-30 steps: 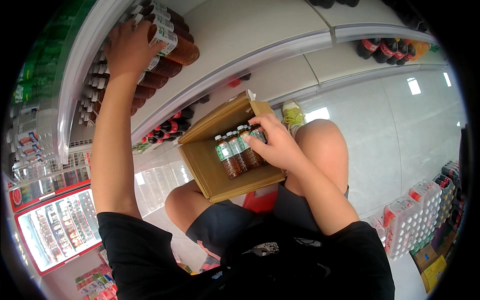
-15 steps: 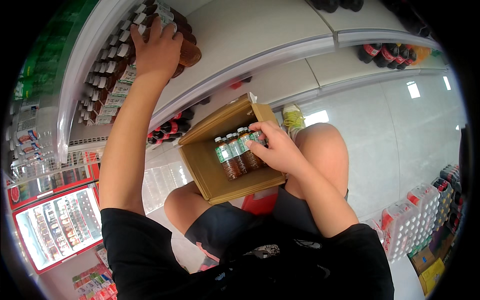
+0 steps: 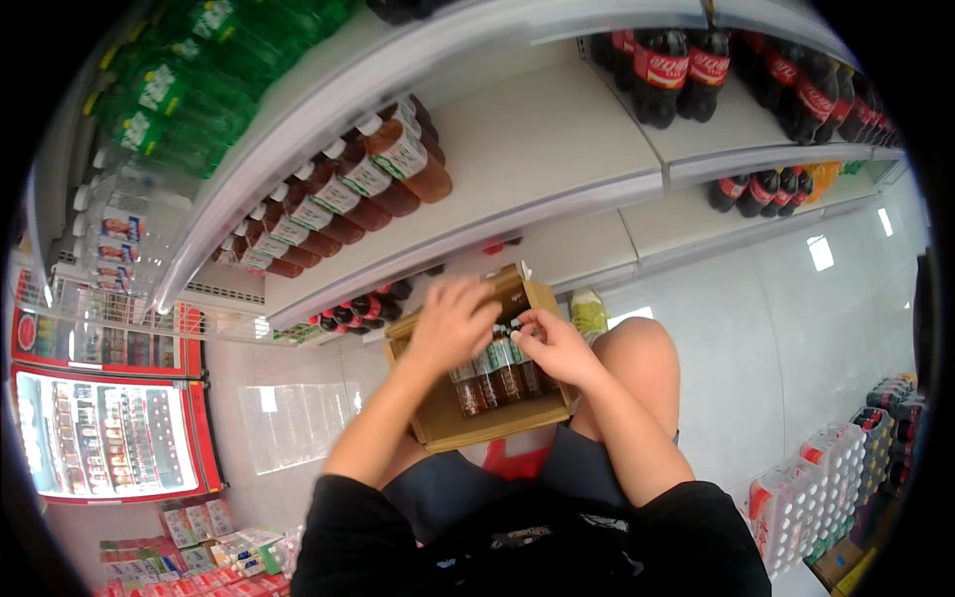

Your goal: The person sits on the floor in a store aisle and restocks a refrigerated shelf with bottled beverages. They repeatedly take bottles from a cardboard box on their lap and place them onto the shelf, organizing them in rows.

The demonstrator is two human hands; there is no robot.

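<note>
A cardboard box (image 3: pixel 468 434), open at the top, sits between my knees. Inside lie several bottles of brown drink (image 3: pixel 505 370) with green-and-white labels and pale caps. Over the box's left side is my left hand (image 3: pixel 453 323), smeared by motion; its fingers cannot be made out clearly. The thumb and fingers of my right hand (image 3: pixel 555 348) close around the cap end of a bottle toward the right of the row. On the shelf at upper left stands a row of larger brown-drink bottles (image 3: pixel 343 194) with white caps and pale labels.
Green bottles (image 3: pixel 189 90) and clear bottles (image 3: pixel 124 229) fill shelving at far left. Dark cola bottles (image 3: pixel 662 75) stand on the upper right shelves. A lit red-framed drinks cooler (image 3: pixel 109 433) is at left. Shrink-wrapped bottle packs (image 3: pixel 811 488) stand on the floor at right.
My left hand has come down from the shelf bottles to the box. My right hand stays at the boxed bottles, its fingers now closer to a cap. The view has shifted, showing more shelving.
</note>
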